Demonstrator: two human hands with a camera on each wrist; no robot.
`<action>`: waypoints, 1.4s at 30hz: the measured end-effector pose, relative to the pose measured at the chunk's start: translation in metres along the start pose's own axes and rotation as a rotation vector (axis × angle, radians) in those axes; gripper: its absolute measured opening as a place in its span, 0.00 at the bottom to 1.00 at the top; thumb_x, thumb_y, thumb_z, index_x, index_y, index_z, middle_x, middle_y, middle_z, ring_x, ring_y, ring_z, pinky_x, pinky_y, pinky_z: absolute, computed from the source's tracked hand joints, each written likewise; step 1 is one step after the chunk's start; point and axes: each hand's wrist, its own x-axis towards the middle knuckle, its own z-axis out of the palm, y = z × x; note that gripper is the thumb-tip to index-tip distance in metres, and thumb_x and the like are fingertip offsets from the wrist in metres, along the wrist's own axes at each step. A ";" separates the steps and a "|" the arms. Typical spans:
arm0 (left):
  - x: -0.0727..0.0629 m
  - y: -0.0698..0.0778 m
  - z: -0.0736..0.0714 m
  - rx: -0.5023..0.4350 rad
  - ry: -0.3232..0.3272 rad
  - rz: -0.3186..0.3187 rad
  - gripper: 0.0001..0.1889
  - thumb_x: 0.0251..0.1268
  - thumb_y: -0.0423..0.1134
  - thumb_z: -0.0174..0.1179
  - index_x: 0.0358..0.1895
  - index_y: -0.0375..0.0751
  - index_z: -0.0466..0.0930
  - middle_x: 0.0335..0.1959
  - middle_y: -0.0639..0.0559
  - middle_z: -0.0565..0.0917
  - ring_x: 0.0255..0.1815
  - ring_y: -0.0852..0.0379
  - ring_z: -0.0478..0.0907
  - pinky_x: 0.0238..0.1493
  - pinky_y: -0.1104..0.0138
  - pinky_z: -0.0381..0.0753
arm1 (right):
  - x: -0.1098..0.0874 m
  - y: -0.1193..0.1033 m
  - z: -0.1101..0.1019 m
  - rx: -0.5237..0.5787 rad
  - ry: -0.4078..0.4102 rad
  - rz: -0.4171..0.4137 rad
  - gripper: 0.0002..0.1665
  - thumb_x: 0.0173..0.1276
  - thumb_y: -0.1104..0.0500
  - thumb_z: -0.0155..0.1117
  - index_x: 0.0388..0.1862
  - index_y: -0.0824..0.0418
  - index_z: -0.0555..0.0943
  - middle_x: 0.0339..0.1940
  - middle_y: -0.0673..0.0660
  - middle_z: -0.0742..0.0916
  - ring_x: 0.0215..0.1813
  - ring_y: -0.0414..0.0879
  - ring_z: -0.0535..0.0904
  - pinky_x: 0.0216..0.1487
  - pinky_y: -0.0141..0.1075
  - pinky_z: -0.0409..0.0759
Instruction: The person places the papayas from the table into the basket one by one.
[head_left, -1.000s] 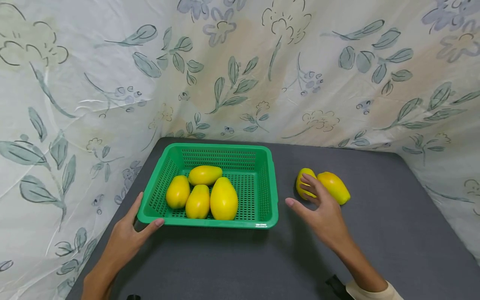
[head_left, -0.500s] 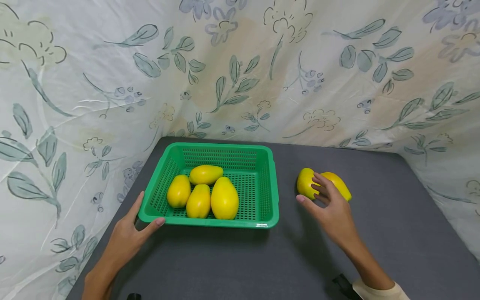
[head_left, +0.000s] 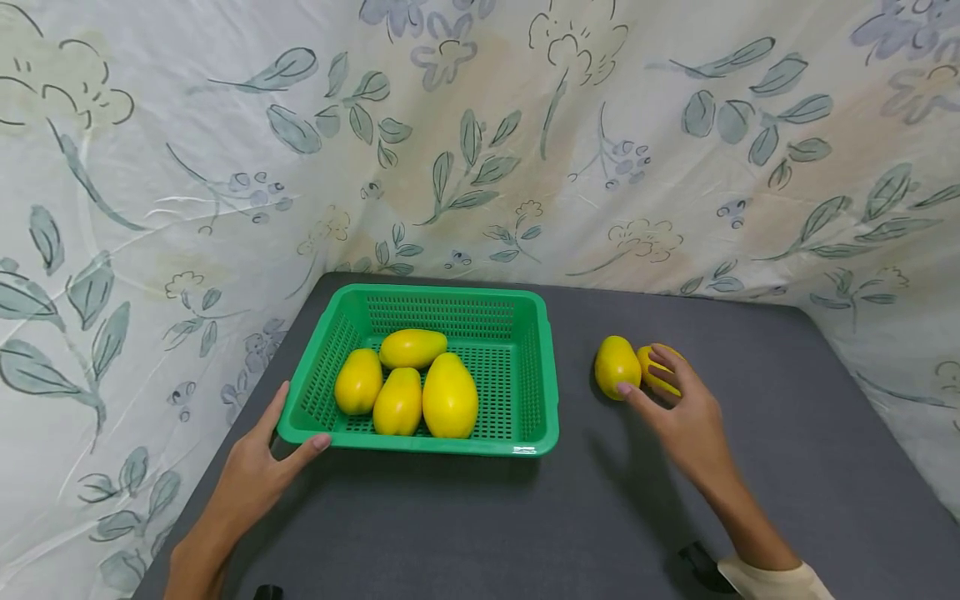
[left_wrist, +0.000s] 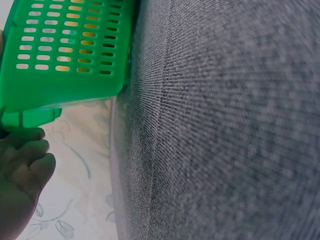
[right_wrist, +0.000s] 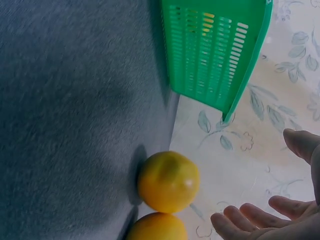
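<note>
Holds green basket [head_left: 450,447] in left grip [head_left: 253,479], hovers by two yellow fruits [head_left: 617,367] with empty, loosely spread right grip [head_left: 686,421]; may roll one away by bumping the other.

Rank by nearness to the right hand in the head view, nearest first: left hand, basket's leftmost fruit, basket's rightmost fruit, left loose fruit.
1. Left loose fruit, on the table, right of the basket
2. Rightmost fruit in the basket
3. Leftmost fruit, in the basket's left half
4. Left hand, at the basket's near left corner
</note>
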 end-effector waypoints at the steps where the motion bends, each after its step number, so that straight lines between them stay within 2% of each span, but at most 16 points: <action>1: 0.000 0.000 0.000 0.000 0.002 0.002 0.54 0.73 0.54 0.69 0.89 0.49 0.39 0.83 0.29 0.59 0.78 0.24 0.63 0.66 0.29 0.68 | 0.000 0.001 -0.001 -0.006 0.003 0.004 0.48 0.75 0.43 0.72 0.85 0.58 0.63 0.79 0.61 0.74 0.74 0.64 0.76 0.64 0.51 0.84; 2: 0.000 0.000 0.000 0.000 0.005 0.003 0.54 0.73 0.53 0.69 0.89 0.49 0.39 0.83 0.29 0.59 0.78 0.24 0.63 0.66 0.29 0.68 | 0.001 0.002 -0.001 -0.011 0.006 0.007 0.48 0.75 0.43 0.72 0.85 0.58 0.63 0.80 0.61 0.73 0.75 0.64 0.75 0.64 0.58 0.81; 4: 0.000 0.000 0.000 0.001 0.005 0.003 0.54 0.73 0.53 0.70 0.89 0.49 0.40 0.83 0.29 0.59 0.78 0.24 0.64 0.66 0.30 0.68 | 0.002 0.005 -0.003 -0.008 0.013 0.011 0.49 0.75 0.42 0.71 0.85 0.59 0.62 0.81 0.62 0.72 0.76 0.65 0.73 0.66 0.64 0.77; 9: -0.001 -0.001 -0.001 -0.001 -0.005 -0.006 0.55 0.72 0.52 0.71 0.89 0.49 0.40 0.83 0.29 0.59 0.78 0.24 0.63 0.66 0.31 0.69 | 0.006 0.012 -0.007 -0.008 0.038 0.010 0.50 0.74 0.44 0.72 0.85 0.61 0.62 0.81 0.65 0.71 0.77 0.69 0.70 0.67 0.71 0.73; 17: 0.000 0.000 -0.001 0.003 -0.013 -0.012 0.56 0.72 0.53 0.71 0.89 0.48 0.39 0.84 0.30 0.58 0.79 0.24 0.62 0.67 0.29 0.67 | 0.012 0.026 -0.016 -0.073 0.069 0.044 0.50 0.75 0.44 0.72 0.85 0.63 0.62 0.81 0.69 0.71 0.77 0.71 0.69 0.66 0.72 0.72; 24: 0.000 0.001 -0.002 0.004 -0.029 -0.029 0.56 0.72 0.53 0.70 0.89 0.49 0.37 0.83 0.28 0.58 0.79 0.23 0.61 0.67 0.29 0.67 | 0.019 0.039 -0.023 -0.137 0.091 0.072 0.51 0.74 0.43 0.73 0.84 0.66 0.62 0.79 0.71 0.72 0.76 0.73 0.69 0.69 0.73 0.66; 42: -0.001 0.004 -0.002 -0.012 -0.022 -0.024 0.55 0.73 0.53 0.70 0.89 0.50 0.38 0.84 0.28 0.57 0.79 0.23 0.60 0.67 0.28 0.65 | 0.037 0.062 -0.028 -0.235 -0.014 0.142 0.55 0.75 0.38 0.69 0.84 0.70 0.60 0.78 0.77 0.70 0.74 0.77 0.68 0.65 0.75 0.69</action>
